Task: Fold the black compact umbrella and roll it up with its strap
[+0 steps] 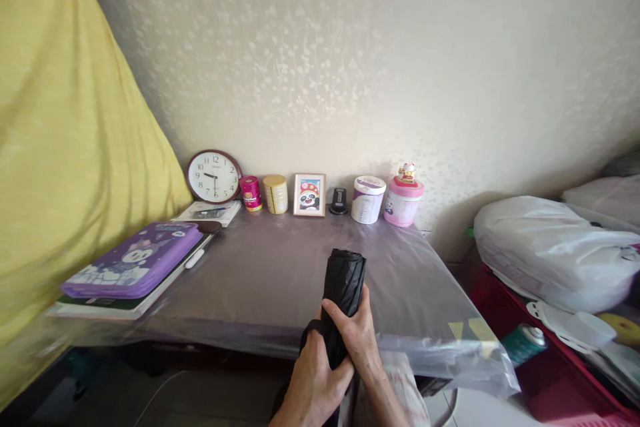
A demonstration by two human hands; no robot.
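A black folded umbrella [344, 273] stands slanted in front of me, its rolled cloth end pointing toward the table. My right hand [356, 330] is wrapped around its upper part, thumb lying across the near side. Lower down, my left hand [316, 370] closes round the umbrella near its other end, which is partly hidden by the fingers. A dark strap or loose cloth [307, 332] shows beside the left hand. Both hands are at the near edge of the plastic-covered table [270, 280].
Along the wall stand a clock [215, 176], a pink can [251, 193], a yellow-lidded can [275, 194], a panda picture frame [309, 195] and two tubs [369, 200]. A purple case [135, 260] lies on books at left. A red bin [560, 373] holding bags is at right.
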